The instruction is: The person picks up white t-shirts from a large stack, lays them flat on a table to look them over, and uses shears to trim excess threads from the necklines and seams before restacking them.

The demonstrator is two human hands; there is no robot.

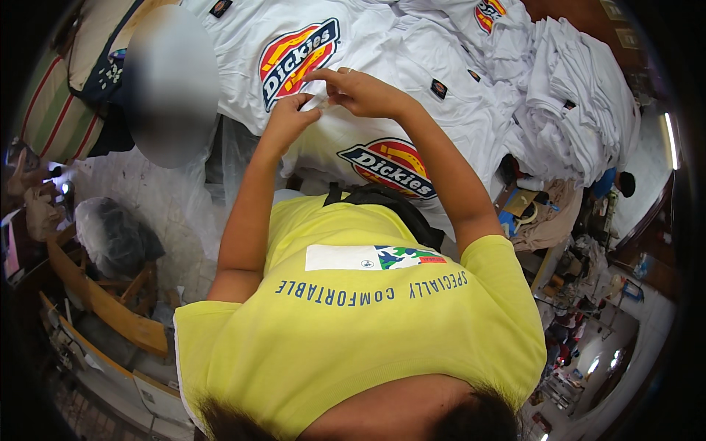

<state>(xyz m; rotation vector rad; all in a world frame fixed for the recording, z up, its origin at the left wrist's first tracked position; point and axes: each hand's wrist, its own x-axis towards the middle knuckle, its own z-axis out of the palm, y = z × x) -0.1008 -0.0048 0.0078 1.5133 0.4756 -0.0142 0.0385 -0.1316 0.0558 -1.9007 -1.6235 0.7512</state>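
Note:
My left hand (291, 119) is closed in a pinch on a small white piece (315, 103) that looks like cloth. From the other side, the thumb and curled fingers of my right hand (362, 93) close on the same piece, while its index finger stretches out to the left. A ring sits on one right finger. Both hands are over white T-shirts (397, 66) with a large red, yellow and dark blue printed emblem (300, 62). Another such emblem (390, 167) shows on the white cloth close to my body. Whether the piece belongs to a shirt is hidden by my fingers.
A tall heap of white shirts (570, 103) rises at the right, small dark labels on some. Tan cloth (551, 220) lies below it. At the left are a plastic-wrapped dark bundle (118, 235), a wooden frame (110, 301) and striped fabric (62, 110); a blurred patch covers part there.

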